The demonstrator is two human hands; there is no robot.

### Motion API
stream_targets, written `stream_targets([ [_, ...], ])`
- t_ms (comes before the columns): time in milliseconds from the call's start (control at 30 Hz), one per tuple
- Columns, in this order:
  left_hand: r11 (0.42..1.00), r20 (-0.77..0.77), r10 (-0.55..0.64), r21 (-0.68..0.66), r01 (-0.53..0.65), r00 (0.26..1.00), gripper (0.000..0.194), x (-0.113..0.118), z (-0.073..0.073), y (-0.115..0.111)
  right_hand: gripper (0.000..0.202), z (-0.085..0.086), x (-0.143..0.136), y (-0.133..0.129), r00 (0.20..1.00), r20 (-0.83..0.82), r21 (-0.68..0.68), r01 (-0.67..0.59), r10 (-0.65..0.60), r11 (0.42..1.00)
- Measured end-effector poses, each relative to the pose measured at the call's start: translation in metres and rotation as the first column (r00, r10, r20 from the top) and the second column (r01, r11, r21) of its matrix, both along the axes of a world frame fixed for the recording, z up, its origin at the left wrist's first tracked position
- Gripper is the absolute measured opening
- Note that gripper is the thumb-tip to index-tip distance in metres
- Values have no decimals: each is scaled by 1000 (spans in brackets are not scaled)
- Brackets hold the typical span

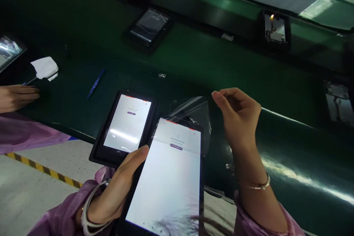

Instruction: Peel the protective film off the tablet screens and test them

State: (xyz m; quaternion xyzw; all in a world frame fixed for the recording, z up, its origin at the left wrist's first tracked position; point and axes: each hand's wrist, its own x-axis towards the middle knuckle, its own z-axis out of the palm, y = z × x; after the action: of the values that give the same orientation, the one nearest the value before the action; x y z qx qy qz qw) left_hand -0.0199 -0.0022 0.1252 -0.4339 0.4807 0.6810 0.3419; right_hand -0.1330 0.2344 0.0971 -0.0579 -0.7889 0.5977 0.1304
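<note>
My left hand [124, 180] grips the left edge of a large tablet [168, 177], whose screen is lit white with a small purple button. A smaller lit device [127, 123] in a black frame lies on the table just beyond my left thumb. My right hand [239, 114] is raised to the right of the tablet, thumb and index finger pinched at its left side. Beside those fingertips is a clear film [197, 112], spread behind the tablet's top edge. Whether the pinch holds a corner of this film is hard to make out.
A blue pen [96, 83] lies on the green table [190, 62]. Another person's hand [18, 97] is at the left, by a white cloth [45, 68]. A dark-screened device [151, 25] and opened device housings [275, 29] sit farther back. Striped floor tape [44, 169] shows lower left.
</note>
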Motion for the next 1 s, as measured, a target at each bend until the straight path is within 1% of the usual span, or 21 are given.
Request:
stream_targets([
  [67, 1000, 17, 15, 10, -16, 1000, 65, 1, -2, -1, 10, 0, 0, 0, 1000, 1, 3, 1, -1, 1000],
  [200, 999, 35, 23, 42, -25, 999, 59, 1, -3, -2, 10, 0, 1, 0, 1000, -11, 7, 2, -2, 1000],
  [333, 994, 72, 45, 100, -52, 996, 60, -1, 0, 0, 10, 1, 1, -1, 1000, -24, 0, 2, -2, 1000],
  [400, 987, 64, 67, 140, -75, 996, 55, -2, 0, 2, 10, 1, 2, -1, 1000, -23, 7, 2, -2, 1000],
  [533, 957, 28, 107, 267, -111, 994, 41, -2, -4, 3, 10, 1, 2, -1, 1000, -13, 10, -1, 1, 1000],
  [567, 956, 24, 117, 268, -119, 993, 40, -1, -4, 3, 11, 0, 2, -1, 1000, -13, 10, 0, 1, 1000],
  [733, 976, 17, 141, 168, -141, 990, 42, 3, -6, 4, 10, -1, 1, 0, 1000, -25, 19, 5, -5, 1000],
  [800, 976, 19, 141, 167, -142, 990, 45, 4, -8, 3, 10, -1, 1, 0, 999, -35, 15, 2, -1, 1000],
  [900, 976, 21, 143, 160, -144, 990, 52, 5, -11, 2, 9, 0, 2, 0, 999, -42, 9, 2, -2, 1000],
  [1000, 983, 19, 148, 112, -149, 989, 61, 5, -12, 2, 9, 1, 2, 0, 999, -37, 0, 2, -2, 1000],
])
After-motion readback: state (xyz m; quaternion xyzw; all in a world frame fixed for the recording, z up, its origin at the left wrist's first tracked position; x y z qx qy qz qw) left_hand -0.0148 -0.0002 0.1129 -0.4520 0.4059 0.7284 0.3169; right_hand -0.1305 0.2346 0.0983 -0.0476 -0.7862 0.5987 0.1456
